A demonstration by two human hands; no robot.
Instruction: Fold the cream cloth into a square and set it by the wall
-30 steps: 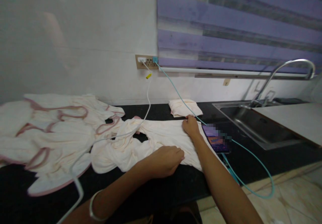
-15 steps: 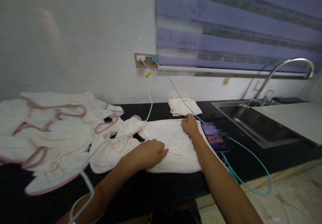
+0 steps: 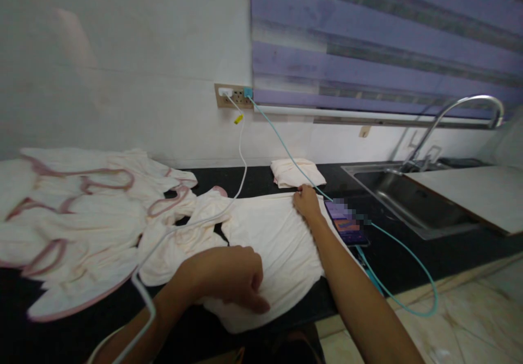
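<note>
Bare counter behind the cloth; phone and cable crowd its right.

Cream garment spread flat on black counter, near edge overhanging.

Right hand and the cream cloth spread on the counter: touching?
Touching. The head view shows the right hand with fingers pressed on the far edge of the cream cloth, no gap visible.

No text, label, brand, number or sign can be read. The phone beside the cream cloth on the counter shows a lit screen, but part of it is blurred and nothing on it is legible.
</note>
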